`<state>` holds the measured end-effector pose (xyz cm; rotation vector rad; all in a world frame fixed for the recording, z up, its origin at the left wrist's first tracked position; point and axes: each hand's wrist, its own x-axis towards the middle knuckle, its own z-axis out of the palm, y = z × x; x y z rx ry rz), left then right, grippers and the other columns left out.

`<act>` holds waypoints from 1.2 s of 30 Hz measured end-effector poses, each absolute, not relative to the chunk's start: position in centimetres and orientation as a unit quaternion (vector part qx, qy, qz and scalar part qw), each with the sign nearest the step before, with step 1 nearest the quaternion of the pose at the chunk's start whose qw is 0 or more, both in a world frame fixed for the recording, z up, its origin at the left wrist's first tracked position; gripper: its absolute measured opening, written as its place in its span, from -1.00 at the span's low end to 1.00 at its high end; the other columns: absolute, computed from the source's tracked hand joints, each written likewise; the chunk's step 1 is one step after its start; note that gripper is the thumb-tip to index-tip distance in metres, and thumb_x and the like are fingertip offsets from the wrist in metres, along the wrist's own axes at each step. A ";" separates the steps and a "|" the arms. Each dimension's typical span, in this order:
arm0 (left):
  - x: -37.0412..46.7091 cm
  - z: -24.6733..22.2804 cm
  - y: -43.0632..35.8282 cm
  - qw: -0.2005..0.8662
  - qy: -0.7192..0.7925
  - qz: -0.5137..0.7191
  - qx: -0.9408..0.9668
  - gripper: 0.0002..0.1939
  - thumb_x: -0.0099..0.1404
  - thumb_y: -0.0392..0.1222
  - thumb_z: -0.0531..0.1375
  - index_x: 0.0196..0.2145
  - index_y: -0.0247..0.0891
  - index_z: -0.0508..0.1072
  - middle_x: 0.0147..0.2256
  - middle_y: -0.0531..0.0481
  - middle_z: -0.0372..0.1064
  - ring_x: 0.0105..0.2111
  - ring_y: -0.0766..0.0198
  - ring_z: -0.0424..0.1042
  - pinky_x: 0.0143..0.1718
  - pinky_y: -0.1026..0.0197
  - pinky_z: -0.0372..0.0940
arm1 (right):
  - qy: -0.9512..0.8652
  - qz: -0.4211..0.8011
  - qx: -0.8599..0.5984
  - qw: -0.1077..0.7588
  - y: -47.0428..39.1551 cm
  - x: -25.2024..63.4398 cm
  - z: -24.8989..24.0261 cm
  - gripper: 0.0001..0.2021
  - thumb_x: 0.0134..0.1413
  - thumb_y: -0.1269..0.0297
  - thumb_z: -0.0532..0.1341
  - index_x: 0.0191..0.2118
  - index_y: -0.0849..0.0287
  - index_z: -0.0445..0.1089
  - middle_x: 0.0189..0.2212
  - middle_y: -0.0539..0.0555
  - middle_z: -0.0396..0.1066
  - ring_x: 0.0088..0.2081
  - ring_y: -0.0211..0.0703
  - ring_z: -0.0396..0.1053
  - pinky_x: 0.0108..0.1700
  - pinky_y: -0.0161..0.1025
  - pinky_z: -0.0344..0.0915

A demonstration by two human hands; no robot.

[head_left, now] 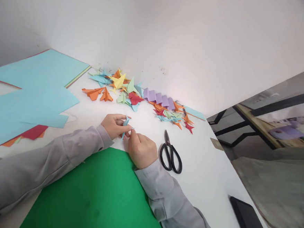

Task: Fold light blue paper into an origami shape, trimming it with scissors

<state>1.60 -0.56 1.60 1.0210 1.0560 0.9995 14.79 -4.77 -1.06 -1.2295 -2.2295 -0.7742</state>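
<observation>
My left hand pinches a small light-blue folded paper piece upright between thumb and fingers, above the white table. Close against its thumb tip is my right hand, closed with thumb and forefinger pressed together. What the right fingertips grip is too small and too covered to make out. Just beyond the hands lie several folded paper figures in orange, yellow, green, blue and red. Black-handled scissors rest to the right of my right hand, blades pointing away.
Light-blue paper sheets spread over the left side, with red and orange sheets under them. A pleated purple paper strip lies near the wall among more folded figures. A green sheet covers the front. A black phone-like slab lies by the right edge.
</observation>
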 end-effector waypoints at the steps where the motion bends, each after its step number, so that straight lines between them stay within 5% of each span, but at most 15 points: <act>1: 1.6 1.6 -0.5 0.630 0.463 0.437 0.446 -0.57 -0.12 -0.42 0.30 -0.21 -0.49 0.39 -0.72 0.08 0.35 -0.71 0.35 0.33 -0.73 0.35 0.19 | -0.814 -0.293 -0.445 0.231 -4.8 14.7 -1.0 -0.80 0.08 0.51 0.04 -0.26 0.37 0.40 -0.67 0.07 0.32 -0.60 -0.22 0.27 -0.58 -0.26 0.05; 12: 1.3 1.7 -0.5 0.654 0.427 0.439 0.445 -0.52 -0.21 -0.43 0.35 -0.24 -0.46 0.41 -0.61 0.06 0.39 -0.68 0.37 0.33 -0.74 0.35 0.21 | -0.817 -0.234 -0.461 0.256 -5.0 14.7 -0.7 -0.79 0.05 0.50 0.04 -0.28 0.35 0.43 -0.66 0.08 0.39 -0.61 -0.21 0.31 -0.58 -0.29 0.11; 15: 1.2 1.1 -0.3 0.671 0.399 0.445 0.438 -0.48 -0.21 -0.38 0.37 -0.21 -0.44 0.39 -0.55 0.04 0.39 -0.64 0.33 0.39 -0.72 0.33 0.25 | -0.774 -0.098 -0.506 0.369 -5.1 14.7 -0.7 -0.74 0.08 0.44 0.02 -0.21 0.33 0.43 -0.57 0.13 0.46 -0.56 -0.20 0.37 -0.51 -0.31 0.24; 19: 1.1 0.5 0.1 0.675 0.390 0.453 0.432 -0.49 -0.17 -0.35 0.36 -0.20 -0.45 0.39 -0.50 -0.01 0.39 -0.63 0.31 0.40 -0.72 0.32 0.23 | -0.603 0.250 -0.570 0.499 -4.6 14.5 -0.4 -0.79 0.03 0.29 0.09 -0.29 0.24 0.42 -0.56 0.08 0.46 -0.59 -0.23 0.39 -0.53 -0.30 0.34; 24: 1.1 0.5 0.2 0.675 0.388 0.452 0.436 -0.45 -0.24 -0.33 0.39 -0.22 -0.46 0.39 -0.53 0.03 0.38 -0.68 0.36 0.35 -0.74 0.33 0.20 | -0.347 0.612 -0.513 0.492 -3.9 14.2 0.6 -0.87 -0.09 0.33 0.15 -0.50 0.27 0.37 -0.69 0.03 0.42 -0.73 -0.31 0.30 -0.72 -0.40 0.26; 36: 1.3 1.5 -0.4 0.653 0.408 0.440 0.462 -0.45 -0.27 -0.33 0.40 -0.25 -0.45 0.40 -0.54 0.06 0.36 -0.72 0.40 0.30 -0.80 0.35 0.14 | -0.260 0.719 -0.463 0.449 -3.1 15.1 1.3 -0.81 -0.05 0.45 0.12 -0.57 0.36 0.41 -0.73 0.05 0.41 -0.77 -0.36 0.28 -0.77 -0.48 0.23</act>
